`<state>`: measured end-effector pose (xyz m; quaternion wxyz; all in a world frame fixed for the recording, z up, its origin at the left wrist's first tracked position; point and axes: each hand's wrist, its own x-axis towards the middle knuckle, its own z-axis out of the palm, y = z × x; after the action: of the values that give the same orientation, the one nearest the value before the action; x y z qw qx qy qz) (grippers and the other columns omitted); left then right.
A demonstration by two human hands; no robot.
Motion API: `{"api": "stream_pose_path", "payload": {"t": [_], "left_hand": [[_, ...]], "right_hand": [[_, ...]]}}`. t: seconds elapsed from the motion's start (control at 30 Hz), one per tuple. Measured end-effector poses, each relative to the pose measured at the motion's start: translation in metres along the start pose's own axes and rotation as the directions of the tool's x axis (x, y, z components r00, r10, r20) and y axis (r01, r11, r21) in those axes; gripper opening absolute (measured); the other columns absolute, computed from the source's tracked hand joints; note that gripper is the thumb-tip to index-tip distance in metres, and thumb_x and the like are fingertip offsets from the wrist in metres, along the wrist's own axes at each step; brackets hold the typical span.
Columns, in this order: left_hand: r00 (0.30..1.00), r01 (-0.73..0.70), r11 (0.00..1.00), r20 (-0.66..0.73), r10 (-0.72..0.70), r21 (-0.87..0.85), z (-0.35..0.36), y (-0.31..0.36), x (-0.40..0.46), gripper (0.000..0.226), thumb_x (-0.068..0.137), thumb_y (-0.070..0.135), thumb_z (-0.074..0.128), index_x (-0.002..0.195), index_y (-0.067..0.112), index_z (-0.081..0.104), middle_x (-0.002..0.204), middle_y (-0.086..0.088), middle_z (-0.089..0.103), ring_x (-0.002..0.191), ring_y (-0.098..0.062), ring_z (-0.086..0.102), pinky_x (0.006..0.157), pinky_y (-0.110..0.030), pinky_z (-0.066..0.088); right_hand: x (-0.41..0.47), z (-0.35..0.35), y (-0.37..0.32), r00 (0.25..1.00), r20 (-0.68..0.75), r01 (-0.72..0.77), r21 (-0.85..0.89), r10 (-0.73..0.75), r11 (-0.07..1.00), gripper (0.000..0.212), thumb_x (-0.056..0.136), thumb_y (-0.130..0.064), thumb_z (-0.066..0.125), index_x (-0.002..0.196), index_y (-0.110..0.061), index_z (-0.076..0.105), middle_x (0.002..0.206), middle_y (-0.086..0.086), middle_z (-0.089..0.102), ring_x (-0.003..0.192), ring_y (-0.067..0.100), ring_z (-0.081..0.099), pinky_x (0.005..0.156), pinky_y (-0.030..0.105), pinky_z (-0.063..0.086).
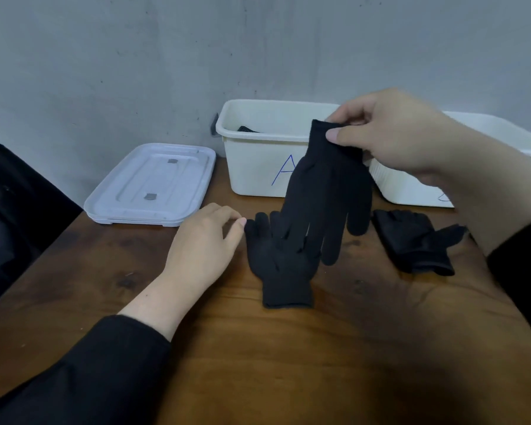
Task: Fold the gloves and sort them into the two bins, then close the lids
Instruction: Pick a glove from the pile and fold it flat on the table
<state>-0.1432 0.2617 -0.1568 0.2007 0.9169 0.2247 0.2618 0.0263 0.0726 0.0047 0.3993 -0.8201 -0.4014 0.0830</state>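
My right hand (393, 133) pinches the cuff of a black knit glove (328, 191), which hangs fingers-down above the table. Under it a second black glove (279, 265) lies flat on the wood, fingers pointing away from me. My left hand (206, 243) hovers just left of that flat glove, fingers loosely curled, holding nothing. Another black glove (411, 240) lies crumpled to the right. A white bin marked A (258, 167) stands behind, with something dark inside. The second white bin (411, 188) to its right is partly hidden by my right hand.
White lids (154, 185) lie stacked at the back left of the wooden table (258, 348). A dark object (10, 210) sits off the table's left edge. A grey wall stands close behind the bins.
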Motion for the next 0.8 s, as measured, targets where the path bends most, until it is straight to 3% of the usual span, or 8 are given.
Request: {"api": "stream_pose_path", "payload": {"t": [0.13, 0.23, 0.3, 0.37, 0.43, 0.57, 0.63, 0.8], "left_hand": [[0.998, 0.029, 0.999, -0.054, -0.031, -0.038, -0.005, 0.001, -0.001, 0.024, 0.102, 0.033, 0.049, 0.111, 0.023, 0.068, 0.102, 0.009, 0.065, 0.092, -0.009, 0.058, 0.073, -0.019, 0.039], [0.995, 0.053, 0.996, -0.078, -0.058, -0.070, -0.007, -0.001, 0.000, 0.022, 0.102, 0.027, 0.050, 0.112, 0.021, 0.069, 0.105, 0.008, 0.066, 0.094, -0.009, 0.057, 0.077, -0.022, 0.041], [0.994, 0.076, 0.994, -0.067, -0.081, -0.082, -0.007, -0.004, 0.001, 0.022, 0.101, 0.023, 0.050, 0.114, 0.021, 0.069, 0.107, 0.008, 0.066, 0.095, -0.009, 0.056, 0.080, -0.023, 0.040], [0.995, 0.085, 0.993, -0.045, -0.089, -0.085, -0.006, -0.007, 0.003, 0.023, 0.100, 0.021, 0.050, 0.114, 0.023, 0.068, 0.109, 0.008, 0.066, 0.097, -0.010, 0.058, 0.082, -0.025, 0.043], [0.997, 0.080, 0.994, 0.010, -0.080, -0.080, -0.003, -0.009, 0.004, 0.024, 0.099, 0.021, 0.050, 0.114, 0.024, 0.068, 0.109, 0.008, 0.066, 0.098, -0.013, 0.060, 0.086, -0.030, 0.048], [0.990, 0.032, 0.999, 0.142, -0.025, -0.042, 0.007, -0.011, 0.004, 0.023, 0.098, 0.031, 0.053, 0.116, 0.027, 0.067, 0.104, 0.009, 0.064, 0.101, -0.013, 0.060, 0.092, -0.038, 0.049], [0.988, 0.010, 0.999, 0.156, -0.004, -0.039, 0.011, -0.012, 0.004, 0.024, 0.097, 0.039, 0.056, 0.115, 0.029, 0.068, 0.102, 0.011, 0.065, 0.103, -0.013, 0.059, 0.094, -0.044, 0.048], [0.976, -0.041, 0.999, 0.213, 0.035, 0.022, 0.014, -0.011, 0.004, 0.029, 0.097, 0.038, 0.058, 0.125, 0.031, 0.064, 0.112, 0.011, 0.062, 0.110, -0.016, 0.054, 0.100, -0.047, 0.043]], "right_hand": [[0.017, 0.004, -0.015, 0.990, -0.101, 0.095, -0.073, -0.102, 0.993, 0.010, 0.098, -0.023, 0.064, 0.097, -0.025, 0.074, 0.087, -0.008, 0.074, 0.068, -0.003, 0.063, 0.063, 0.012, 0.048], [0.006, 0.014, -0.018, 0.964, -0.161, 0.196, -0.110, -0.212, 0.974, 0.013, 0.100, -0.024, 0.060, 0.100, -0.026, 0.073, 0.085, -0.008, 0.074, 0.070, 0.005, 0.066, 0.059, 0.018, 0.048], [-0.018, 0.038, -0.007, 0.962, -0.109, 0.243, -0.076, -0.251, 0.967, 0.014, 0.100, -0.020, 0.060, 0.100, -0.026, 0.072, 0.085, -0.010, 0.074, 0.074, 0.009, 0.068, 0.065, 0.020, 0.051], [-0.052, 0.073, 0.023, 0.955, 0.007, 0.293, -0.196, -0.298, 0.936, 0.014, 0.100, -0.025, 0.060, 0.104, -0.032, 0.071, 0.100, -0.018, 0.070, 0.096, 0.002, 0.063, 0.087, 0.017, 0.048], [-0.088, 0.109, 0.056, 0.944, 0.154, 0.326, -0.274, -0.293, 0.905, 0.021, 0.099, -0.034, 0.060, 0.117, -0.034, 0.070, 0.115, -0.024, 0.063, 0.112, -0.002, 0.055, 0.101, 0.029, 0.045], [-0.123, 0.131, 0.089, 0.957, 0.202, 0.247, -0.193, -0.208, 0.950, 0.041, 0.094, -0.051, 0.053, 0.129, -0.034, 0.066, 0.131, -0.029, 0.054, 0.126, -0.008, 0.047, 0.106, 0.016, 0.039], [-0.122, 0.127, 0.090, 0.966, 0.173, 0.222, -0.178, -0.191, 0.959, 0.039, 0.093, -0.048, 0.057, 0.128, -0.034, 0.066, 0.131, -0.027, 0.055, 0.125, -0.007, 0.047, 0.098, 0.005, 0.037], [-0.118, 0.127, 0.100, 0.957, 0.212, 0.243, -0.196, -0.201, 0.950, 0.029, 0.092, -0.045, 0.062, 0.114, -0.030, 0.073, 0.125, -0.025, 0.055, 0.125, -0.005, 0.046, 0.105, 0.006, 0.029]]}}
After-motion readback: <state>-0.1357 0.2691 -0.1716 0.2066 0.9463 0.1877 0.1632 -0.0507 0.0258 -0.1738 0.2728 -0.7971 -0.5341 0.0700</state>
